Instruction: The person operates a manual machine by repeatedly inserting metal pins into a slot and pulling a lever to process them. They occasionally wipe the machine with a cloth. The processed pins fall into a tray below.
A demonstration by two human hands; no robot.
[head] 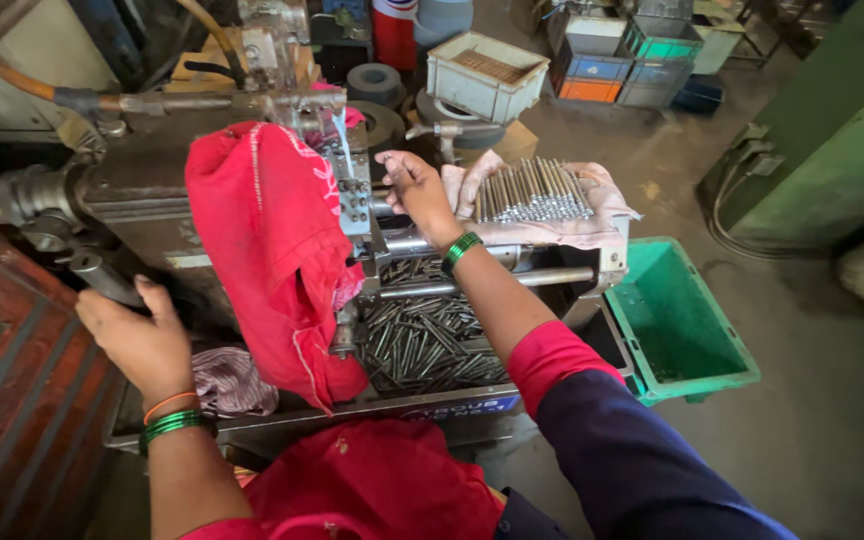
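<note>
We see the left hand (137, 340) low at left, fingers curled in a closed grip, forearm bare with 2 bangles at the wrist. The right hand (414, 185) reaches forward, arm extended, fingers bent downward, sleeve covering the upper arm.

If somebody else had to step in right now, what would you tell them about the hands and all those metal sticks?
Left hand: gripping the machine's lever handle.
Right hand: reaching into the machine beside the red cloth; whether it holds a rod is hidden.
Rods: a neat bundle lies on a cloth at the machine's right end; a loose pile fills the tray below.
Green crate on the floor to the right looks empty.
Done: many rods in the tray.
Left: the bundle on the cloth.
</note>
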